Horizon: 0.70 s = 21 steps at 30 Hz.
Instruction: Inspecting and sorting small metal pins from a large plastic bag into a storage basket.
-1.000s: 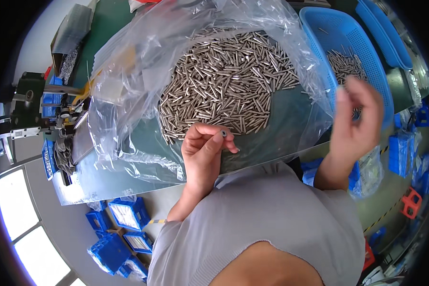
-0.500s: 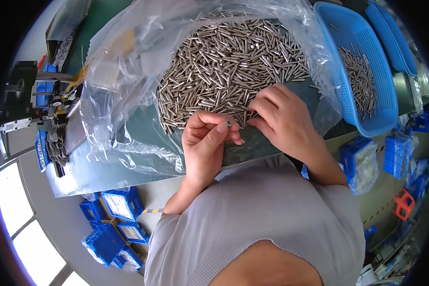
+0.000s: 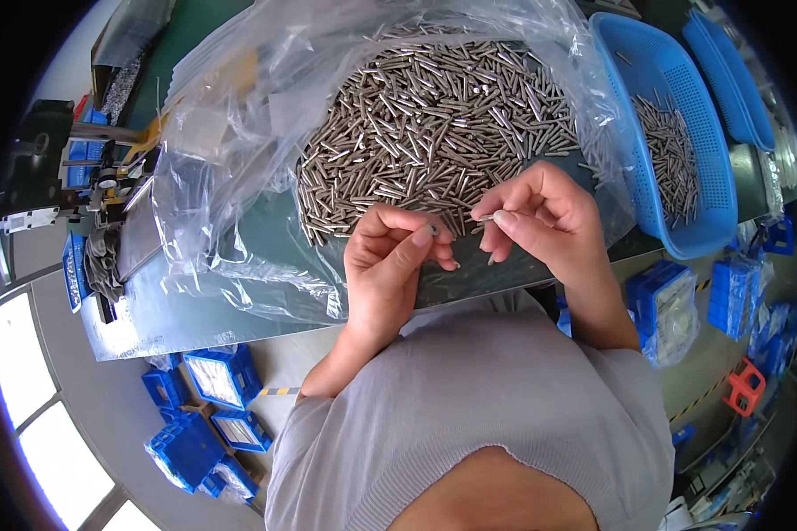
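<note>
Head view, only cam. Both hands up over the near edge of the pin pile (image 3: 434, 124), which lies on an opened clear plastic bag (image 3: 239, 177) spread on the green table (image 3: 195, 310).

L hand (image 3: 390, 265): fingers curled in, thumb and forefinger tips pinched on something small and dark, prob. a tiny ring or cap; too small to tell. R hand (image 3: 540, 217): closed in a pinch, holding one thin metal pin (image 3: 485, 217) by its end, tip aimed left toward the L fingertips. The two pieces are near each other, not touching yet as far as I can see.

Blue basket (image 3: 708, 203) to the right, just beside the bag, has a thin layer of pins in it; a second blue basket (image 3: 735, 80) behind it, contents not visible.

Progress, my read: early to mid. The basket holds a small share; the bulk is in the heap on the bag. The pin in hand isn't joined or dropped yet.

Left edge: small machine w/ clamps (image 3: 97, 195). Floor below: blue boxes (image 3: 212, 398).
</note>
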{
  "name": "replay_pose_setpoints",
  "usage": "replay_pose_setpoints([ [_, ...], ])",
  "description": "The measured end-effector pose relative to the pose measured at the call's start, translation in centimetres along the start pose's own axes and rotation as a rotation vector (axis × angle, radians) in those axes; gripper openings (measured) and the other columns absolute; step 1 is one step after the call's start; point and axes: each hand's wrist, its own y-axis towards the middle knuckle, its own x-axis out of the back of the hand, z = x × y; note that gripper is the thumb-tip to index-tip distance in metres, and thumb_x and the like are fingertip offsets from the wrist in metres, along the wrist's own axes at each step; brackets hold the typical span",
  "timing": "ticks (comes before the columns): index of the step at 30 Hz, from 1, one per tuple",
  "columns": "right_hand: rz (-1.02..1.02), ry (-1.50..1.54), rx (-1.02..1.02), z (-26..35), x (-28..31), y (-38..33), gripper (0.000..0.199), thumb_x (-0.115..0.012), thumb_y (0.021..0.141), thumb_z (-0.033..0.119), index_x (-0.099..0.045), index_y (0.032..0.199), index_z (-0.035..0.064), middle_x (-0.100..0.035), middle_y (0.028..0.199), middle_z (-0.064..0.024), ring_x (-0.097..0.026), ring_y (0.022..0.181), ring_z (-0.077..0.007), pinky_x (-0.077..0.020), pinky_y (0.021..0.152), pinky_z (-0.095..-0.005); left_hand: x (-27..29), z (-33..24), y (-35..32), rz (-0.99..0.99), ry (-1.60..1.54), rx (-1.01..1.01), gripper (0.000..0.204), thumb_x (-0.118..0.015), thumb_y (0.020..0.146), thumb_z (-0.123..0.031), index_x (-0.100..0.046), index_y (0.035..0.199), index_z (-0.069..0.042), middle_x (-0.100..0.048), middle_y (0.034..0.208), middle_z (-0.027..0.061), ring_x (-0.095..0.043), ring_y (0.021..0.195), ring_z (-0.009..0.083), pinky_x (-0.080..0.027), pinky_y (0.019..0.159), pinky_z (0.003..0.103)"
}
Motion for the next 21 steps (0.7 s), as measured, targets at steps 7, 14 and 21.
replay_pose_setpoints([
  [7,0.040,-0.024,-0.119,0.1,-0.6,-0.1,0.013,-0.060,0.088,0.001,-0.056,0.100,0.0008,-0.062,0.090,-0.0063,-0.061,0.071,-0.0081,-0.0508,0.058,-0.0209,-0.6,-0.3,-0.1,0.002,0.046,0.038,0.005,-0.056,0.091,-0.001,-0.053,0.094,0.002,-0.064,0.092,0.0160,-0.062,0.076,0.0176,-0.055,0.069,0.031],
  [14,-0.020,-0.033,-0.068,-0.3,-1.4,-0.1,0.019,-0.060,0.088,0.000,-0.053,0.106,0.0005,-0.060,0.093,-0.0049,-0.063,0.075,-0.0095,-0.0513,0.059,-0.0207,-0.5,-0.2,-0.1,0.036,0.058,0.027,0.005,-0.056,0.091,0.000,-0.053,0.094,0.002,-0.064,0.093,0.0160,-0.063,0.077,0.0170,-0.055,0.069,0.031],
  [21,-0.010,0.016,-0.083,-0.1,-0.8,0.4,0.018,-0.060,0.087,-0.001,-0.052,0.102,0.0008,-0.060,0.091,-0.0064,-0.064,0.079,-0.0129,-0.0509,0.059,-0.0224,-0.4,-0.2,-0.1,0.040,0.083,0.039,0.005,-0.055,0.091,0.000,-0.053,0.095,0.002,-0.064,0.092,0.0163,-0.063,0.076,0.0178,-0.055,0.069,0.032],
])
